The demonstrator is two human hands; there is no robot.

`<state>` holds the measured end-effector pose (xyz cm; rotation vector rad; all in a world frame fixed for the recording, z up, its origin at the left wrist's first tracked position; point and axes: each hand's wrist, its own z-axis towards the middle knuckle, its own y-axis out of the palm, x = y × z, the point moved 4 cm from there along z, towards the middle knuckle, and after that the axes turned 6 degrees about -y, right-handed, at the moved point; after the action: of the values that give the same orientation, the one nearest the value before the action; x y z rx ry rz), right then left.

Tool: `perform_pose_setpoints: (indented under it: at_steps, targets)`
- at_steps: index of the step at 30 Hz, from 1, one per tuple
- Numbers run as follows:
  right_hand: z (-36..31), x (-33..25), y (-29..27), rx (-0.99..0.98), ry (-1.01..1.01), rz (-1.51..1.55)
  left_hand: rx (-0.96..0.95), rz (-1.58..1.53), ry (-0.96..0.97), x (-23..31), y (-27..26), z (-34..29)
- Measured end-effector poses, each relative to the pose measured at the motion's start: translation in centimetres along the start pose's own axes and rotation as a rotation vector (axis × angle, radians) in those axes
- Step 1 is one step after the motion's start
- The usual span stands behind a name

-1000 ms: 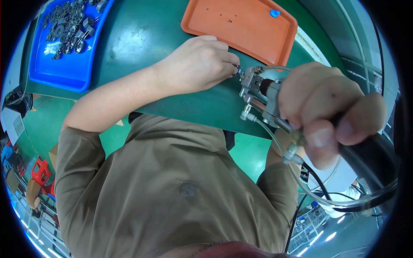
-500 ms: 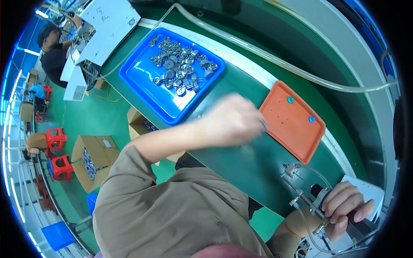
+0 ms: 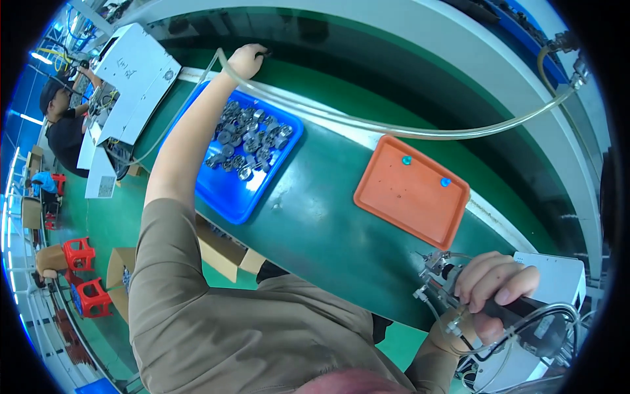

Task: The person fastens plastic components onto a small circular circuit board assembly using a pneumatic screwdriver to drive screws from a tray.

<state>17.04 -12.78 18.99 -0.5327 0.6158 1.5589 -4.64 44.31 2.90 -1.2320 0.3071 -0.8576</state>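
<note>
our left hand point(image 3: 246, 60) has moved from the orange tray point(image 3: 387, 197) far past the blue tray point(image 3: 226, 194), closed on something small and dark at the belt; our right hand point(image 3: 492, 289) still grips the tool point(image 3: 449, 299) over the tabletop point(image 3: 328, 230) edge, idle.

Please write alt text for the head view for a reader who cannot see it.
The left hand reaches past a blue tray of small metal parts to the belt's far edge, while the right hand grips a black powered hand tool near an orange tray.
</note>
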Motion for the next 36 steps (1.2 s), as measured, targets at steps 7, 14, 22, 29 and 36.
perform_pose_setpoints:
  at_steps: [7, 14, 22, 29, 36]
  targets:
    - [0.5, -0.6, 0.6, 0.103, 0.076, -0.129, -0.026, -0.012, -0.028, -1.9, 2.4, 2.2]
    - [-0.3, -0.3, 0.5, 0.156, 0.119, -0.194, 0.009, -0.241, 0.162, 7.7, -1.2, -1.8]
    - [-0.4, 1.3, -0.1, -0.05, 0.02, -0.086, -0.228, -0.545, 0.617, 29.8, -8.9, -22.9]
    - [-0.7, 0.7, -0.4, -0.113, 0.17, -0.111, -0.273, -0.659, 0.695, 35.8, -0.2, -26.7]
    - [-1.1, 1.1, -0.1, -0.073, 0.194, -0.142, -0.261, -0.646, 0.711, 36.7, 0.7, -27.2]
